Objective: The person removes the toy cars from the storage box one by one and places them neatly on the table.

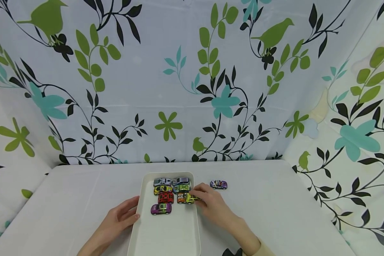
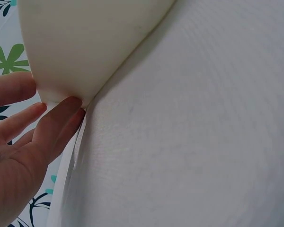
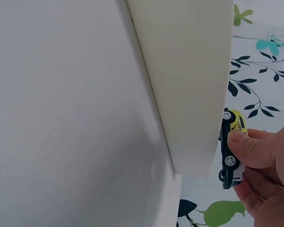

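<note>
My right hand (image 1: 216, 204) pinches a yellow toy car (image 3: 239, 124) between thumb and fingers at the right rim of a white tray (image 1: 166, 236). In the right wrist view the car stands on end in my grip, its dark underside facing the tray wall. An orange toy car (image 1: 180, 198) sits just left of it, partly merged with it in the head view. My left hand (image 1: 116, 218) rests its fingers against the tray's left side; in the left wrist view the fingertips (image 2: 73, 101) touch the outer wall near its lower edge.
Several toy cars stand in the tray's far half, among them a red one (image 1: 165, 197), a green one (image 1: 181, 188) and a purple one (image 1: 161, 208). Another purple car (image 1: 218, 184) is on the white table (image 1: 92, 199), right of the tray. Patterned cloth (image 1: 131, 81) hangs behind.
</note>
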Available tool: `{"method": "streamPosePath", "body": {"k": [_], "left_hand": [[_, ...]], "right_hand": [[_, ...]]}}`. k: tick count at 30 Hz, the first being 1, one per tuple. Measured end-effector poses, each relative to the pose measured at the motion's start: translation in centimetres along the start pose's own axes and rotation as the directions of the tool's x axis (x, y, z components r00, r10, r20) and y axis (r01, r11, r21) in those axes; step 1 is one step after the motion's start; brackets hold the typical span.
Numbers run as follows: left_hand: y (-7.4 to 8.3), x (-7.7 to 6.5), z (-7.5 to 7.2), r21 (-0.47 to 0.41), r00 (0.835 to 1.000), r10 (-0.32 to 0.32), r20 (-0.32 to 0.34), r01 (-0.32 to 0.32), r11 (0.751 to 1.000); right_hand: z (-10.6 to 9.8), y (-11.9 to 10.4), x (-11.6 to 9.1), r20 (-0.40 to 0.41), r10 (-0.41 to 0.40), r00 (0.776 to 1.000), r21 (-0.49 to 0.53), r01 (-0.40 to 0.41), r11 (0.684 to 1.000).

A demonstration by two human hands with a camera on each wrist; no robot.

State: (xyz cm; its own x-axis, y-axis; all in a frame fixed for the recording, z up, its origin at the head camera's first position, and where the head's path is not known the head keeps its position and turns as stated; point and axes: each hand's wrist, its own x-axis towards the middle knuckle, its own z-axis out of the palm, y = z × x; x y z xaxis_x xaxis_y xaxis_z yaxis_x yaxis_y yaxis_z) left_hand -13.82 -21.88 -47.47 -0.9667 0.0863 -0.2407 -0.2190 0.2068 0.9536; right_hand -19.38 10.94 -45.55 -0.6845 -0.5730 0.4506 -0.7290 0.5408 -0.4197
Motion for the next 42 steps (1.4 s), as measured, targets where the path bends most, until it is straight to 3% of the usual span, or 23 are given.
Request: {"method": "streamPosePath", "body": {"k": [10,19,25,37,42], "left_hand": [[0.0,-0.1,0.0,0.001,1.000,0.008,-0.002,-0.008,1.000],[0.0,-0.3,-0.1,-0.010,1.000,0.006,0.003,-0.006,1.000],[0.1,-0.3,-0.1,-0.007,1.000,0.012,0.008,-0.012,1.000],[0.2,-0.5,-0.1,-0.017,1.000,0.008,0.008,-0.008,1.000],[0.3,-0.5,-0.1,-0.014,1.000,0.006,0.009,-0.006,1.000]], "right_hand": [[-0.2,1.0,-0.9,-0.037,-0.012,0.999,-0.014,0.012,1.000],[-0.7,1.6,-1.6,-0.039,0.067,0.997,0.021,-0.066,0.998],[-0.9,2.3,-2.2,-0.062,0.068,0.996,-0.015,-0.069,0.998],[-1.1,4.4,-3.3,-0.043,0.073,0.996,-0.027,-0.074,0.997],[-1.4,5.1,-3.5,-0.035,0.111,0.993,-0.036,-0.113,0.993]]}}
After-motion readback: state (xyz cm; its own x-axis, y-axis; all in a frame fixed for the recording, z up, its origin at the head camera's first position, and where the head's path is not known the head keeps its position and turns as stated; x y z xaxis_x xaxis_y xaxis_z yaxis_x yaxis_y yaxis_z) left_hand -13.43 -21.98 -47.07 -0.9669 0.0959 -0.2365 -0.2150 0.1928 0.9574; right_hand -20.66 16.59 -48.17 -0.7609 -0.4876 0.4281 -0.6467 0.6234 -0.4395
